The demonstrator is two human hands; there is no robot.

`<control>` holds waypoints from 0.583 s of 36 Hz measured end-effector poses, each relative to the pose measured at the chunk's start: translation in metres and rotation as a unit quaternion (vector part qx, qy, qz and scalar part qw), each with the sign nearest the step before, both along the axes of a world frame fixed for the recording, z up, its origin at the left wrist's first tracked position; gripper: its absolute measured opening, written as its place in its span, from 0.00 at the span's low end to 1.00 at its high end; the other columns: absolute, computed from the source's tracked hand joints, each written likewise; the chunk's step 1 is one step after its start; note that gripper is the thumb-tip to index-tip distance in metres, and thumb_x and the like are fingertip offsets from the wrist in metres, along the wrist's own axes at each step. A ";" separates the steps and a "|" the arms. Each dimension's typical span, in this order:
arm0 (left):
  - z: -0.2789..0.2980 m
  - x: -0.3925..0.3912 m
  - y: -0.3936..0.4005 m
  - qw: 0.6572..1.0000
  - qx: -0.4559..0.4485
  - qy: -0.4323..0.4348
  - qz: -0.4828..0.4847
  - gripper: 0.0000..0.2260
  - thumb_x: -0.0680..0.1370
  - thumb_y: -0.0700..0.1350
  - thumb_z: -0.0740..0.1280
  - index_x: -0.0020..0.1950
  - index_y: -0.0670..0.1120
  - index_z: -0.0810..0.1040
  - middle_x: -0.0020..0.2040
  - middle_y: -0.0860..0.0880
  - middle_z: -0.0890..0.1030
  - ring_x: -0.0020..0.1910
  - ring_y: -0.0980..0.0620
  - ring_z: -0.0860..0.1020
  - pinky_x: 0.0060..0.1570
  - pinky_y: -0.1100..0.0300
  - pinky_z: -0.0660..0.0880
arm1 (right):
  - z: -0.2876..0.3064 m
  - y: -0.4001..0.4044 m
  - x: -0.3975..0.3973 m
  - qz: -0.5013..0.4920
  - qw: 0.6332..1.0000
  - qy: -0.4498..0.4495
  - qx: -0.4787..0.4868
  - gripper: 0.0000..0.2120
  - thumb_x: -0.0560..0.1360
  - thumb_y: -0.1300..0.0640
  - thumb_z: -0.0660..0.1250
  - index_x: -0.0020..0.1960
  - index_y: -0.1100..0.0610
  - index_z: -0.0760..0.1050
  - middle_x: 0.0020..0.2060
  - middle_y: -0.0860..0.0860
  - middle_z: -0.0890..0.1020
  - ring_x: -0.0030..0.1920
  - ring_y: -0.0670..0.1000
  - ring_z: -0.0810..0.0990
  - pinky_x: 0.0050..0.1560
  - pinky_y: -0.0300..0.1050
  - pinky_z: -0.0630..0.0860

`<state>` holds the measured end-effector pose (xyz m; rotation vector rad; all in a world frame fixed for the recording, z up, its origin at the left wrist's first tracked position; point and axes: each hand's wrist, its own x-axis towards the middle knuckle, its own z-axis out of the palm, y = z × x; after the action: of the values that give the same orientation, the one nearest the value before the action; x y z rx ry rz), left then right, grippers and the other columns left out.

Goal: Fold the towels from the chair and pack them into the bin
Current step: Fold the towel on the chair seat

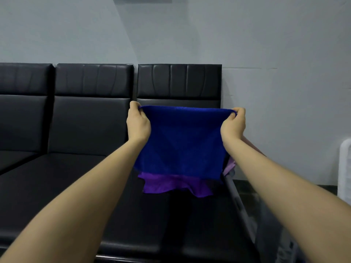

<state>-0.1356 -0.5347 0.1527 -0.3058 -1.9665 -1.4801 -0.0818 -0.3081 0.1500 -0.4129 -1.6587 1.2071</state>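
Folding looks barely begun: left hand and right hand pinch the blue towel at centre frame, purple towel waiting below.

Left hand and right hand pinching blue towel corners — held up, purple towel on black chair beneath

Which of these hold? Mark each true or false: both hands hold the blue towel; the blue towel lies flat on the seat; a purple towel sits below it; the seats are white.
1. Both hands hold the blue towel: true, left hand and right hand pinch its top corners.
2. It lies flat on the seat: false, it hangs in the air.
3. A purple towel sits below it: true.
4. The seats are white: false, black.
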 end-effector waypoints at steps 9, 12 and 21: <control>-0.035 0.033 -0.004 0.999 -0.013 -0.010 0.032 0.08 0.82 0.42 0.51 0.55 0.43 0.68 0.45 0.48 0.74 0.40 0.51 0.71 0.39 0.55 0.67 | -0.039 -0.002 0.041 0.008 0.999 -0.042 -0.007 0.09 0.81 0.59 0.50 0.48 0.49 0.67 0.49 0.51 0.78 0.51 0.52 0.77 0.54 0.49 0.76; -0.051 0.044 -0.005 0.998 -0.009 -0.044 0.032 0.08 0.82 0.42 0.51 0.54 0.43 0.68 0.40 0.50 0.73 0.37 0.51 0.71 0.38 0.53 0.69 | -0.055 -0.001 0.054 0.003 0.998 -0.067 -0.018 0.09 0.80 0.59 0.52 0.45 0.48 0.67 0.51 0.54 0.79 0.52 0.56 0.77 0.59 0.57 0.74; -0.092 0.054 -0.005 0.977 -0.114 -0.164 0.076 0.11 0.80 0.46 0.54 0.46 0.40 0.70 0.39 0.47 0.74 0.41 0.44 0.72 0.41 0.54 0.67 | -0.086 0.005 0.071 0.007 0.989 -0.147 0.006 0.09 0.76 0.62 0.57 0.39 0.60 0.72 0.39 0.58 0.75 0.40 0.56 0.70 0.41 0.44 0.64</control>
<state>-0.0816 -0.5396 0.0605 -0.0035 -2.3722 -1.2695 -0.0108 -0.3031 0.0637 -0.5952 -1.9208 1.1882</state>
